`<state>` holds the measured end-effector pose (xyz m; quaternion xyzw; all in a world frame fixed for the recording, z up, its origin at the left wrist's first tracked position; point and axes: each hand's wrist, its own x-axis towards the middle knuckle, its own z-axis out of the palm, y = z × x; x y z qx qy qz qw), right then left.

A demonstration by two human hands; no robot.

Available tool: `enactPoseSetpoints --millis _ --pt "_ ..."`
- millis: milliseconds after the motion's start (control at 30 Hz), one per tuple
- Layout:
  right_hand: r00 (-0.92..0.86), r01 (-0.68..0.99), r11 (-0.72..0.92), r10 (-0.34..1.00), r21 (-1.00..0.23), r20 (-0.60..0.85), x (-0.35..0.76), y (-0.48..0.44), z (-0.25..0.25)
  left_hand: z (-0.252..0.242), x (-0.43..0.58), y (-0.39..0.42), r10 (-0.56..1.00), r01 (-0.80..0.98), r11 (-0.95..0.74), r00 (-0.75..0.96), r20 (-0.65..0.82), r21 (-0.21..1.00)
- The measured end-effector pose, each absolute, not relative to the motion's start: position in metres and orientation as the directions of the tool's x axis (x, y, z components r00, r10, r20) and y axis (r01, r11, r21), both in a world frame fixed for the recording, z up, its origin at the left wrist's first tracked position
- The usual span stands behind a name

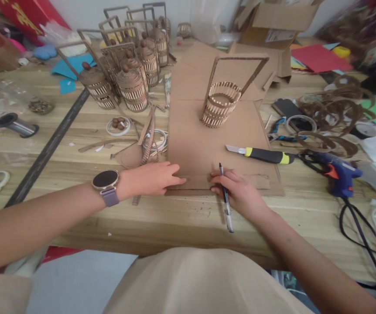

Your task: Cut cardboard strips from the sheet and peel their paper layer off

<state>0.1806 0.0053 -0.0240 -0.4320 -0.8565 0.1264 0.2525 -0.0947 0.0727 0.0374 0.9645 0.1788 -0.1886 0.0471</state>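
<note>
Cardboard (191, 144) under extended left hand (152, 178), right hand (242, 194) gripping pen (226, 201), label (280, 35) (print apparently illegible)

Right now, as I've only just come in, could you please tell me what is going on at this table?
A person is working with both hands on a cardboard strip near the front edge of a cardboard sheet. The left hand is at the strip's left part; the right hand, farther along it, holds a pen. A knife and an unlidded basket sit on the sheet, and lidded baskets stand together behind, to the left.
</note>
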Motion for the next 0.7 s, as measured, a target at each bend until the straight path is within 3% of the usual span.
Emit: enactPoseSetpoints --millis 367,700 --pt "-0.514 0.672 0.607 0.795 -0.424 0.322 0.1822 0.0059 -0.0262 0.0374 -0.0971 0.0738 0.340 0.397 -0.915 0.856 -0.389 0.074" --pt "-0.499 0.675 0.595 0.804 -0.437 0.324 0.1813 0.0042 -0.0269 0.0318 -0.0974 0.0782 0.310 0.334 -0.943 0.880 -0.359 0.005"
